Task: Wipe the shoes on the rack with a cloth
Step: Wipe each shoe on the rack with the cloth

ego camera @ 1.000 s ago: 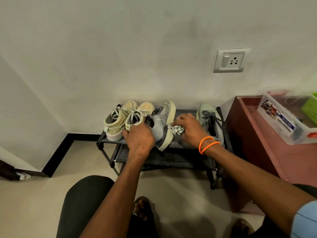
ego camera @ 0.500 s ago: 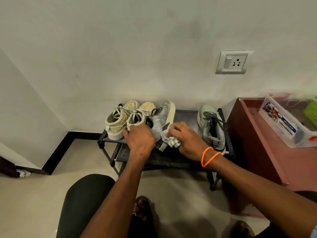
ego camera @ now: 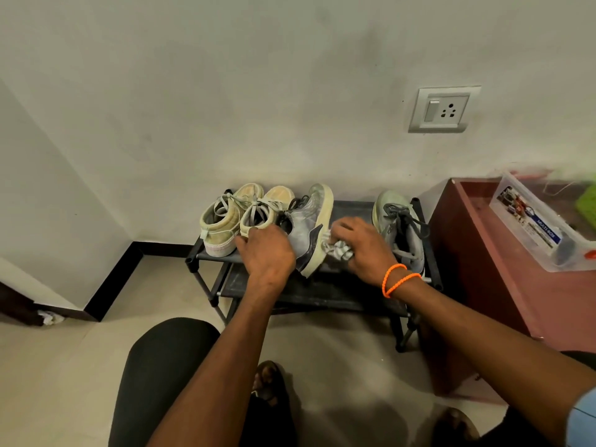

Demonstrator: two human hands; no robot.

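A low black shoe rack stands against the wall. On its top shelf sit two beige high-top shoes, a grey shoe tipped on its side with its pale sole facing right, and a second grey shoe upright at the right end. My left hand grips the tipped grey shoe at its heel end. My right hand, with orange bands at the wrist, holds a crumpled grey-and-white cloth pressed against that shoe's sole edge.
A reddish-brown wooden cabinet stands right of the rack, with a clear plastic box on top. A wall socket is above. My knee and sandalled feet are below on the tiled floor.
My right hand with the cloth slid back along the tipped shoe's sole toward the heel, then moved a little forward again. The left hand kept its hold.
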